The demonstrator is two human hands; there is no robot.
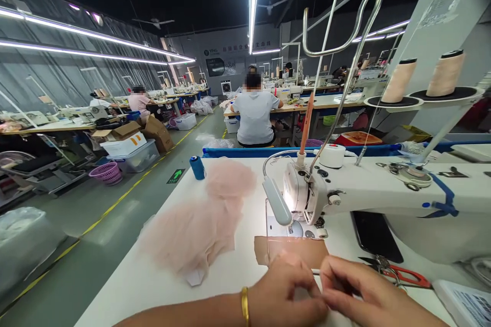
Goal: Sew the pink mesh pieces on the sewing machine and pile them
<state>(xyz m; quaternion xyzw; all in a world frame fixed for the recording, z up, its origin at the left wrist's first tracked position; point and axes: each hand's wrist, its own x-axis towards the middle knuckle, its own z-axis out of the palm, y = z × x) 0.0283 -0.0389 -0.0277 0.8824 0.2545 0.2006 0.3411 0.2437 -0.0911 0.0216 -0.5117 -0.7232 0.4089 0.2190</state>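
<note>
**Floaty pink tulle by the sewing machine, go gentle**

From my end, the pink tulle (186, 232) is in soft heaps left of the sewing machine (368, 191). I'd guess it weighs next to nothing, flops everywhere and snags easily, so I'd pinch a bunched, doubled-up bit, not one thin layer. My left hand (289, 288) and right hand (360, 288) are in front of the machine, fingers curled in, tips close together; can't tell what's pinched there, if anything. The brown sheet (295, 249) just beyond them looks stiffer. Containers, all well left of the machine: purple basket (106, 173), clear tub (143, 157) with a white box (125, 144) on top, cardboard box (163, 134). Can't make out their contents.
</note>
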